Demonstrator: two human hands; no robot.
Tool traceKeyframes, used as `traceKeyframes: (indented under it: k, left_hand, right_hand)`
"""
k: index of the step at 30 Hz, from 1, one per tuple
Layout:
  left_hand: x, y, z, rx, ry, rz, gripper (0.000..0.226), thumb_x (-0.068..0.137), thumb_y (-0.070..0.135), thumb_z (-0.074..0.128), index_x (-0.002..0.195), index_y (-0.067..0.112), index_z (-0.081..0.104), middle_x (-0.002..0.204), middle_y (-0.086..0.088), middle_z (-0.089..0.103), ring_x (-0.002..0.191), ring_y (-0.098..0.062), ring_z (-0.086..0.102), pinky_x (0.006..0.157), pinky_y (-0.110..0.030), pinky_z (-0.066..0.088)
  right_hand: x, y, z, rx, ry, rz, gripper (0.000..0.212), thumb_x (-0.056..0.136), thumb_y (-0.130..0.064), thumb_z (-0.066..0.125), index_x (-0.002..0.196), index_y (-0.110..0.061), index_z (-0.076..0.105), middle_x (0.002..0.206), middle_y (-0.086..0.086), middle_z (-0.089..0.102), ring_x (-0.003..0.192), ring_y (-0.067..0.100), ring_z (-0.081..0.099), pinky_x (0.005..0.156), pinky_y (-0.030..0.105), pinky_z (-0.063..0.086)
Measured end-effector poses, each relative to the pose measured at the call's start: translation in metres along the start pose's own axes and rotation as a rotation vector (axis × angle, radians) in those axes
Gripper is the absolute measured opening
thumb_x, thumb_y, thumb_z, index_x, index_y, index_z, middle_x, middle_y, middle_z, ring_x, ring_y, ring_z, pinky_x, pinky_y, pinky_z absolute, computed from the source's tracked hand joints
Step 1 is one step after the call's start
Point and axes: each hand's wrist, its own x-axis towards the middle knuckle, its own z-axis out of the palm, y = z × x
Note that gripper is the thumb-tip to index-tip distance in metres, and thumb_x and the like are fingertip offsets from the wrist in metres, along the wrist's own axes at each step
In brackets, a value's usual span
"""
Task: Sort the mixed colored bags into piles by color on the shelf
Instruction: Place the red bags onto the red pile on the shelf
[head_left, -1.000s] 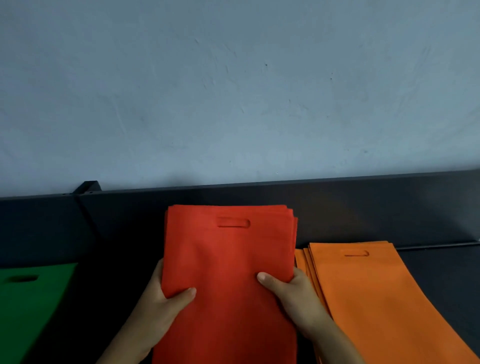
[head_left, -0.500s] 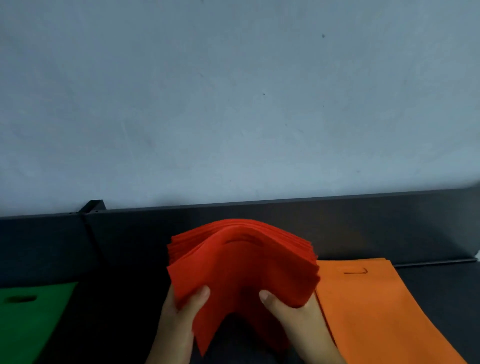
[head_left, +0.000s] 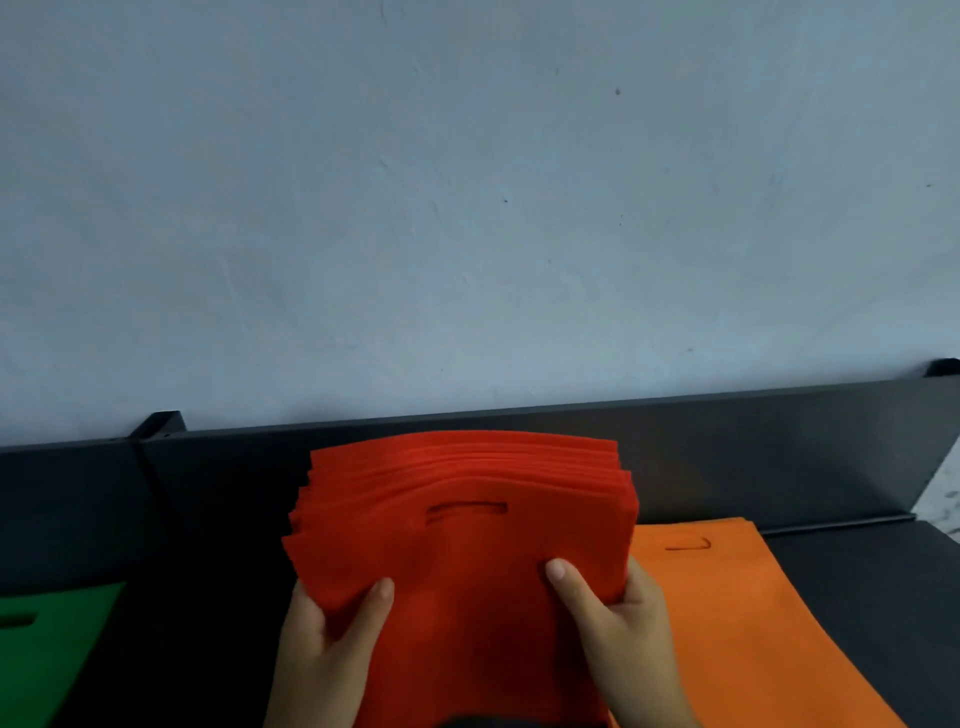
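Red bags lifted, stack now bowed and fanned at top edges.

Green pile left; left hand and right hand each clamp stack's sides above dark shelf; orange pile right. Flat a second ago; likely squaring red pile before setting down.

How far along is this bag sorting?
Looks well underway. Done: an orange pile lies flat on the black shelf, and a green bag lies at far left. In hand: the left hand and right hand grip a stack of red bags, not yet set down. Unsorted bags, if any, are out of view.
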Motion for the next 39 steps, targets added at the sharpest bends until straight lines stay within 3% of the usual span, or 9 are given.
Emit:
traceKeyframes:
  k: [3, 9, 11, 13, 17, 22, 28, 36, 39]
  left_hand:
    - [-0.006, 0.004, 0.006, -0.001, 0.021, 0.047, 0.037, 0.080, 0.016, 0.078, 0.107, 0.038, 0.066, 0.094, 0.031, 0.074, 0.087, 0.011, 0.068, 0.077, -0.017, 0.049]
    - [0.008, -0.011, -0.002, 0.026, 0.032, -0.152, 0.060, 0.058, 0.034, 0.100, 0.101, 0.048, 0.060, 0.106, 0.011, 0.068, 0.112, -0.022, 0.061, 0.101, -0.039, 0.040]
    - [0.012, -0.011, -0.009, -0.028, 0.011, -0.155, 0.085, 0.031, 0.054, 0.101, 0.108, 0.053, 0.065, 0.113, 0.005, 0.073, 0.113, -0.021, 0.065, 0.105, -0.046, 0.044]
    - [0.015, -0.011, -0.013, -0.013, -0.042, -0.161, 0.081, 0.038, 0.054, 0.101, 0.112, 0.055, 0.067, 0.113, 0.005, 0.076, 0.110, -0.020, 0.069, 0.098, -0.044, 0.049]
    - [0.016, -0.018, -0.008, 0.111, -0.093, -0.184, 0.043, 0.078, 0.030, 0.085, 0.112, 0.046, 0.064, 0.109, 0.005, 0.073, 0.100, -0.014, 0.067, 0.079, -0.031, 0.048]
    - [0.010, -0.020, -0.003, 0.130, -0.019, -0.152, 0.043, 0.082, 0.037, 0.084, 0.111, 0.056, 0.058, 0.113, 0.012, 0.070, 0.106, -0.010, 0.064, 0.095, -0.039, 0.044]
    - [0.007, -0.023, 0.003, 0.218, -0.012, -0.080, 0.044, 0.087, 0.030, 0.078, 0.111, 0.056, 0.053, 0.108, 0.016, 0.067, 0.100, -0.002, 0.062, 0.087, -0.034, 0.043]
    - [0.010, -0.033, 0.004, 0.257, 0.008, -0.043, 0.044, 0.089, 0.024, 0.077, 0.113, 0.047, 0.049, 0.106, 0.018, 0.062, 0.093, 0.003, 0.057, 0.075, -0.021, 0.041]
    - [0.013, -0.039, 0.002, 0.310, 0.042, -0.043, 0.039, 0.089, 0.028, 0.076, 0.114, 0.043, 0.049, 0.103, 0.016, 0.064, 0.091, -0.003, 0.061, 0.072, -0.023, 0.042]
  right_hand:
    - [0.000, 0.008, 0.002, 0.006, 0.031, -0.042, 0.032, 0.077, -0.018, 0.092, 0.107, -0.014, 0.080, 0.102, 0.002, 0.084, 0.094, 0.011, 0.079, 0.078, 0.018, 0.059]
    - [-0.006, 0.031, 0.002, 0.044, -0.092, 0.132, 0.088, 0.045, -0.057, 0.101, 0.119, -0.017, 0.078, 0.113, 0.005, 0.082, 0.108, 0.021, 0.078, 0.093, 0.038, 0.056]
    - [-0.003, 0.028, -0.001, 0.068, -0.107, 0.139, 0.063, 0.053, -0.043, 0.100, 0.109, -0.018, 0.084, 0.108, 0.007, 0.083, 0.102, 0.021, 0.080, 0.086, 0.033, 0.061]
    - [-0.001, 0.026, -0.003, 0.074, -0.135, 0.161, 0.047, 0.057, -0.038, 0.098, 0.099, -0.020, 0.087, 0.101, 0.009, 0.084, 0.094, 0.019, 0.081, 0.074, 0.025, 0.062]
    - [0.005, 0.031, -0.004, -0.025, -0.075, 0.131, 0.069, 0.038, -0.065, 0.098, 0.086, -0.016, 0.088, 0.091, 0.008, 0.084, 0.083, 0.013, 0.080, 0.068, 0.021, 0.060]
    - [0.010, 0.030, -0.002, -0.021, -0.053, 0.136, 0.048, 0.049, -0.050, 0.090, 0.081, -0.014, 0.087, 0.084, 0.007, 0.084, 0.075, 0.008, 0.078, 0.063, 0.019, 0.058]
    - [0.011, 0.030, 0.001, -0.036, -0.001, 0.151, 0.044, 0.074, -0.043, 0.094, 0.097, -0.008, 0.083, 0.091, 0.004, 0.084, 0.086, 0.015, 0.081, 0.068, 0.021, 0.061]
    - [0.014, 0.035, 0.004, -0.066, 0.033, 0.153, 0.021, 0.071, -0.026, 0.083, 0.085, -0.010, 0.082, 0.083, 0.003, 0.084, 0.076, 0.007, 0.079, 0.064, 0.017, 0.058]
    - [0.016, 0.041, 0.006, -0.055, 0.027, 0.160, 0.033, 0.072, -0.040, 0.093, 0.086, -0.012, 0.084, 0.085, 0.001, 0.084, 0.080, 0.010, 0.080, 0.064, 0.017, 0.058]
